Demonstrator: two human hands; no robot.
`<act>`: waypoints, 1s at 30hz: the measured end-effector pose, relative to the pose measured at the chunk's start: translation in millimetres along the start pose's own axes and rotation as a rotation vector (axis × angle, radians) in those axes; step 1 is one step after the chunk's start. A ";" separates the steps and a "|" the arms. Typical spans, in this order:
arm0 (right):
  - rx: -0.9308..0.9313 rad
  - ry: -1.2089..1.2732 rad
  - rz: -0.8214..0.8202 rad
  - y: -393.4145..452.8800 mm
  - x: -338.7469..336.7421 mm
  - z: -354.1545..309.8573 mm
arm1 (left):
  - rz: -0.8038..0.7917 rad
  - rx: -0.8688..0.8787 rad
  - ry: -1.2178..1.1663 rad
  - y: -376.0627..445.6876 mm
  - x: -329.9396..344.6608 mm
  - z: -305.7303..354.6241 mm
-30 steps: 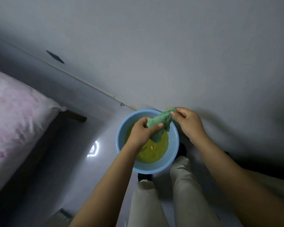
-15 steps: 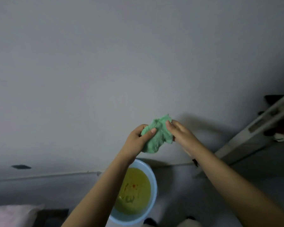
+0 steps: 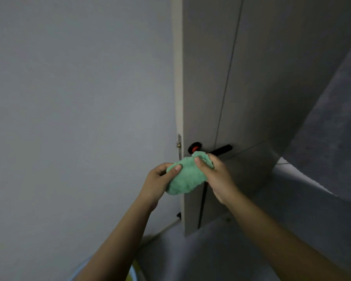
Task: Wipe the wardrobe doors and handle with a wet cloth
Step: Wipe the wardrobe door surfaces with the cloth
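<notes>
A bunched green cloth is held up between both hands in the middle of the view. My left hand grips its left side with the thumb on top. My right hand grips its right side, fingers curled round it. Just behind the cloth stands a tall grey wardrobe door with a dark bar handle and a black-and-red knob. The cloth is in front of the door; whether it touches it I cannot tell.
A plain grey wall fills the left half. A sliver of the blue bowl with yellow liquid shows at the bottom edge under my left forearm. A brass latch sits on the door's edge.
Both hands lifted the cloth out of the bowl and up. The view swung up and right from the bowl and floor to the wardrobe door and its handle.
</notes>
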State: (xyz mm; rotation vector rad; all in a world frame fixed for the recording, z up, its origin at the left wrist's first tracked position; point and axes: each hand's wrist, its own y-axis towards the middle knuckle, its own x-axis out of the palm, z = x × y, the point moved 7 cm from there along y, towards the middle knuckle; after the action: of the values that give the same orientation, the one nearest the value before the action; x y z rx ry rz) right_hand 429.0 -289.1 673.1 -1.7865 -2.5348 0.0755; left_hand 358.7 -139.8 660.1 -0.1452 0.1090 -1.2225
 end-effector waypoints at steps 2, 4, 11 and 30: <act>-0.006 -0.002 0.080 1.0 -20.7 -1.8 | 0.019 0.022 0.014 8.9 19.1 0.2; -0.009 -0.018 0.145 2.5 -43.3 -4.5 | 0.047 0.060 0.058 24.6 37.5 5.8; -0.006 -0.046 0.281 18.7 -74.6 -6.6 | 0.198 0.163 0.123 85.0 51.2 43.3; 0.137 0.221 0.516 3.9 -56.1 39.4 | 0.200 0.198 0.138 133.9 24.4 42.1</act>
State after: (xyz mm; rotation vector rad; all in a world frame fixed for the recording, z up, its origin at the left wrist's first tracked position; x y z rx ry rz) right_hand 449.2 -341.3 633.3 -2.1982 -1.8284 0.0601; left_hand 497.9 -115.9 678.7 0.1205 0.1187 -1.0357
